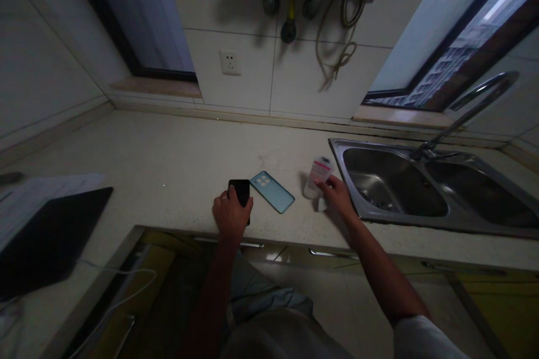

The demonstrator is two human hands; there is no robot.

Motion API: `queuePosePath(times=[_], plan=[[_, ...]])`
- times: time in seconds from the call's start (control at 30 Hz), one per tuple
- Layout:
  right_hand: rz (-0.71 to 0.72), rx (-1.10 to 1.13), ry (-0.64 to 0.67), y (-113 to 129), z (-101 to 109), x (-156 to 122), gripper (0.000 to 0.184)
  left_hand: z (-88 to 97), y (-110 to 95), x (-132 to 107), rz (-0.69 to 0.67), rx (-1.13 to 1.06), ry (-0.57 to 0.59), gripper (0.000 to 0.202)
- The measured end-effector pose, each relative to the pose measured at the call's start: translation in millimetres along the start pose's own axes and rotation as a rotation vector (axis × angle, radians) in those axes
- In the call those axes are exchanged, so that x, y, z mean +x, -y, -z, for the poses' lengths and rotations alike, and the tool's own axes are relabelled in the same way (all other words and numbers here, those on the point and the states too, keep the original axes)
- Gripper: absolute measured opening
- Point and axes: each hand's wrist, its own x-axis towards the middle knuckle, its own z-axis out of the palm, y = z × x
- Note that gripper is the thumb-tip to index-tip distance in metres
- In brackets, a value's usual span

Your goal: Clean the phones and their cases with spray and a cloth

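My left hand [232, 212] is closed around a black phone [240, 188] at the counter's front edge, thumb and fingers along its sides. Right beside the phone, a translucent blue phone case [274, 193] with a camera cutout lies flat and slanted. My right hand [336, 193] pinches a clear plastic package [318, 175] with a pink-red stripe, close to the sink's left rim. Under that hand sits a small whitish piece [322, 205], too blurred to name.
A double steel sink [396, 179] with a tall faucet [467, 115] occupies the right side. To the left lie a dark laptop-like slab [54, 235], papers [50, 190] and a white cable [135, 273]. Hoses and a wall socket [229, 62] are on the tiled wall behind.
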Motion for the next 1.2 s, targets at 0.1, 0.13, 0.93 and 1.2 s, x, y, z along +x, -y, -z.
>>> queuePosePath(times=[0.1,0.13,0.93,1.2], plan=[[-0.053,0.119,0.053,13.8,-3.2,-8.9,0.046,-0.7,-0.4,-2.2,0.006,-0.016,0.007,0.069],[-0.074,0.163,0.084,19.3,-4.3,-12.6,0.046,-0.4,-0.3,-2.3,0.007,-0.026,0.015,0.069],[-0.02,0.241,0.349,64.7,-46.7,-68.5,0.055,10.7,-81.2,-29.4,0.588,-2.061,0.588,0.029],[-0.047,-0.056,0.232,70.5,-36.9,-91.8,0.053,15.6,-82.0,-29.5,0.621,-2.173,0.372,0.032]])
